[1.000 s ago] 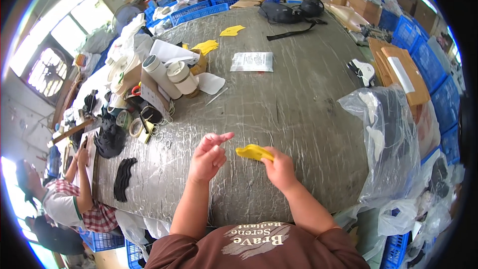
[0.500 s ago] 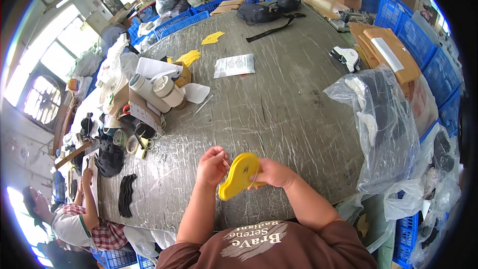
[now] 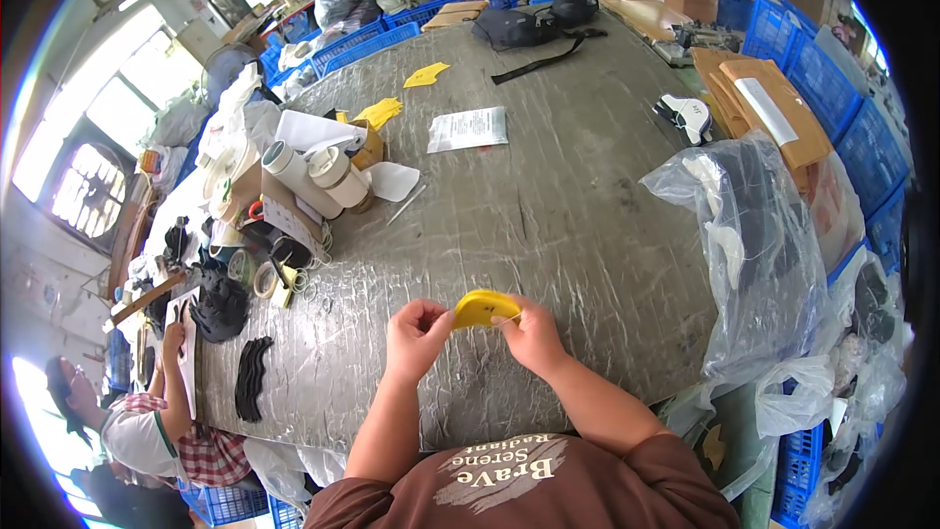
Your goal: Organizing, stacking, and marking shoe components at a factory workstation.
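A stack of yellow cut pieces [image 3: 477, 308] with a rounded edge is between my two hands, just above the near part of the table. It is tilted, so its layered edge shows along the top. My right hand [image 3: 534, 335] grips it from the right, thumb on the near face. By that thumb runs a thin pale strand. My left hand [image 3: 419, 335] is closed, its thumb and fingertips pinching at the stack's left end. Whether those fingers also hold a strand is hidden.
Black wavy strips [image 3: 253, 379] lie left on the table [image 3: 578, 235]. Beyond them stand a white bottle [image 3: 294, 176], a cup and tape rolls. Yellow pieces [image 3: 427, 74] and a printed packet [image 3: 468, 129] lie farther back. A plastic bag [image 3: 769, 264] is right; a person [image 3: 147, 436] works left.
The yellow stack has tipped from showing its broad face to a flatter, foreshortened view, and moved slightly away from me. My left hand has come against its left end.
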A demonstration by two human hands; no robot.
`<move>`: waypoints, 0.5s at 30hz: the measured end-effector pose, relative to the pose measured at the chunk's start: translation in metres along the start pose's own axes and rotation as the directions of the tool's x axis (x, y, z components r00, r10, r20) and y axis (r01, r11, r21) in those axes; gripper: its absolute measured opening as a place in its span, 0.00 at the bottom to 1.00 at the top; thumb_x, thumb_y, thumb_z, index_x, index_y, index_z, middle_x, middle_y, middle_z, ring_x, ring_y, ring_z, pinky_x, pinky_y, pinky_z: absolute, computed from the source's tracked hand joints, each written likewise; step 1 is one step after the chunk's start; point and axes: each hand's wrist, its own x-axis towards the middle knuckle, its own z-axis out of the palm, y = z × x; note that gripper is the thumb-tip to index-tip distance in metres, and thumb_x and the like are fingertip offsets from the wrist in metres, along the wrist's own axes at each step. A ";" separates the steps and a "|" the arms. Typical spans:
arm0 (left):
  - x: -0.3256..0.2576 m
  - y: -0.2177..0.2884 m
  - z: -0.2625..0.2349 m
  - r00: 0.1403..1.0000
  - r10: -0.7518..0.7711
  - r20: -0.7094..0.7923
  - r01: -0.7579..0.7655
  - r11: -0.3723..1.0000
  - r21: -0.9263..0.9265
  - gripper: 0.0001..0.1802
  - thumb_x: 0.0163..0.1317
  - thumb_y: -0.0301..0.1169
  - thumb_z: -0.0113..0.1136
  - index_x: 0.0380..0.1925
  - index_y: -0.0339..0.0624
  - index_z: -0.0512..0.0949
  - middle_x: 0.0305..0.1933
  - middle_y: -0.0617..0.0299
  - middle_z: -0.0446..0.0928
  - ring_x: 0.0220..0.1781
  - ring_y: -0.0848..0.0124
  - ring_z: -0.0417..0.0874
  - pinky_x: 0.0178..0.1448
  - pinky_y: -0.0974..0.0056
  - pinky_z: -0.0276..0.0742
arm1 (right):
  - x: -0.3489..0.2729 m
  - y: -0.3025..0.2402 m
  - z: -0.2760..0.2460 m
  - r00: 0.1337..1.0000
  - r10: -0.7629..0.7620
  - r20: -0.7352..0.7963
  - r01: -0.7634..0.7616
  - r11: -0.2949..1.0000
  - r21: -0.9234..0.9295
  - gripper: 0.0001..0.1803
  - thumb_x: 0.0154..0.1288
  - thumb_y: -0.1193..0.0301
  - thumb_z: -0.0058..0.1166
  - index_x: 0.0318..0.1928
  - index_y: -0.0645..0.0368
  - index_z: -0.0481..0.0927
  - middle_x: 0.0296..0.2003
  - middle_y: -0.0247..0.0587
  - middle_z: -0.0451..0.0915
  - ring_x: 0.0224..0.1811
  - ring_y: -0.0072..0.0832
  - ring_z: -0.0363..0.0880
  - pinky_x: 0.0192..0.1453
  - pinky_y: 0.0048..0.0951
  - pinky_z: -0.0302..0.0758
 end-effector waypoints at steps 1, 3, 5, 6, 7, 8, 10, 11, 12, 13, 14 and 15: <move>-0.003 0.001 0.002 1.000 0.000 -0.005 0.000 1.000 0.000 0.06 0.56 0.27 0.64 0.31 0.35 0.79 0.21 0.70 0.74 0.23 0.83 0.70 0.28 0.74 0.67 | 0.001 0.002 0.005 0.988 0.148 -0.038 -0.128 0.939 0.320 0.10 0.65 0.78 0.54 0.47 0.64 0.77 0.38 0.36 0.82 0.37 0.23 0.80 0.40 0.27 0.75; -0.007 0.003 0.005 1.000 0.009 0.011 -0.010 0.994 0.107 0.10 0.57 0.26 0.63 0.39 0.36 0.79 0.23 0.69 0.76 0.25 0.82 0.73 0.31 0.75 0.69 | -0.001 0.004 0.007 0.955 0.295 -0.024 -0.220 0.764 0.607 0.10 0.65 0.77 0.54 0.47 0.64 0.77 0.38 0.36 0.82 0.36 0.23 0.80 0.39 0.27 0.75; -0.015 -0.005 0.004 1.000 0.012 0.003 -0.012 0.966 0.257 0.13 0.58 0.23 0.60 0.44 0.36 0.77 0.28 0.65 0.79 0.30 0.78 0.78 0.35 0.74 0.74 | 0.002 -0.002 0.003 0.928 0.370 -0.035 -0.292 0.783 0.550 0.11 0.65 0.79 0.53 0.48 0.66 0.77 0.40 0.39 0.83 0.41 0.23 0.80 0.46 0.28 0.77; -0.022 -0.007 0.011 0.991 0.131 0.031 -0.134 0.986 0.094 0.14 0.58 0.21 0.60 0.46 0.36 0.76 0.31 0.61 0.79 0.33 0.75 0.79 0.37 0.72 0.76 | 0.002 0.010 0.012 0.970 0.209 -0.121 -0.121 0.855 0.504 0.12 0.64 0.78 0.54 0.48 0.66 0.77 0.40 0.40 0.82 0.41 0.24 0.80 0.46 0.28 0.76; -0.028 -0.008 0.017 0.968 0.249 0.045 -0.245 0.967 -0.077 0.16 0.57 0.19 0.59 0.47 0.36 0.75 0.35 0.58 0.79 0.37 0.71 0.81 0.39 0.69 0.79 | 0.002 0.015 0.015 0.970 0.209 -0.124 -0.120 0.856 0.502 0.12 0.64 0.78 0.54 0.48 0.66 0.77 0.40 0.40 0.82 0.41 0.24 0.80 0.46 0.28 0.76; -0.027 -0.010 0.013 0.900 0.417 0.123 -0.433 0.886 0.163 0.21 0.56 0.18 0.58 0.51 0.36 0.72 0.42 0.53 0.78 0.43 0.66 0.82 0.45 0.64 0.81 | 0.002 0.020 0.017 0.978 0.155 -0.136 -0.084 0.901 0.426 0.12 0.64 0.78 0.55 0.48 0.66 0.77 0.39 0.41 0.82 0.40 0.26 0.80 0.46 0.28 0.76; -0.022 -0.007 0.009 0.870 0.494 0.005 -0.476 0.836 0.274 0.20 0.56 0.19 0.59 0.51 0.36 0.72 0.44 0.53 0.79 0.43 0.65 0.82 0.44 0.63 0.81 | 0.002 0.025 0.018 0.981 0.015 -0.194 0.045 0.951 0.305 0.13 0.62 0.76 0.56 0.48 0.64 0.76 0.36 0.45 0.82 0.38 0.31 0.81 0.44 0.31 0.75; -0.015 0.000 0.011 0.815 0.571 -0.100 -0.499 0.779 0.378 0.20 0.56 0.19 0.59 0.50 0.36 0.73 0.45 0.52 0.79 0.44 0.64 0.82 0.44 0.63 0.81 | 0.001 0.024 0.014 0.979 0.013 -0.206 0.050 0.954 0.297 0.13 0.62 0.76 0.56 0.48 0.64 0.76 0.36 0.45 0.82 0.38 0.31 0.81 0.44 0.31 0.75; -0.008 0.011 0.010 0.695 0.719 -0.025 -0.547 0.551 0.630 0.17 0.57 0.23 0.61 0.47 0.35 0.75 0.41 0.53 0.79 0.39 0.63 0.82 0.41 0.62 0.81 | 0.000 0.022 0.008 0.996 0.058 -0.065 -0.030 0.929 0.368 0.14 0.61 0.77 0.56 0.48 0.64 0.76 0.37 0.47 0.81 0.40 0.34 0.81 0.45 0.33 0.75; -0.006 0.006 0.004 0.685 0.729 -0.017 -0.565 0.545 0.620 0.17 0.57 0.23 0.61 0.47 0.35 0.75 0.41 0.53 0.79 0.39 0.63 0.82 0.41 0.62 0.81 | -0.002 0.020 0.003 0.993 0.092 0.074 -0.115 0.897 0.426 0.15 0.60 0.78 0.55 0.49 0.65 0.75 0.38 0.48 0.81 0.41 0.36 0.81 0.45 0.34 0.75; -0.002 -0.007 -0.006 0.942 0.312 0.126 -0.335 0.831 0.445 0.15 0.58 0.25 0.60 0.46 0.33 0.75 0.40 0.53 0.79 0.38 0.62 0.82 0.41 0.61 0.80 | -0.002 0.024 0.006 0.993 0.015 0.118 -0.048 0.959 0.278 0.19 0.57 0.80 0.54 0.51 0.66 0.73 0.40 0.50 0.81 0.44 0.39 0.81 0.49 0.36 0.75; 0.001 -0.021 -0.013 0.928 -0.156 0.338 0.038 0.942 0.332 0.15 0.60 0.27 0.60 0.45 0.32 0.76 0.39 0.53 0.80 0.36 0.61 0.83 0.40 0.60 0.80 | -0.006 0.021 0.015 0.998 -0.022 0.052 0.016 0.994 0.109 0.24 0.55 0.81 0.53 0.55 0.67 0.70 0.45 0.53 0.79 0.48 0.43 0.80 0.54 0.36 0.75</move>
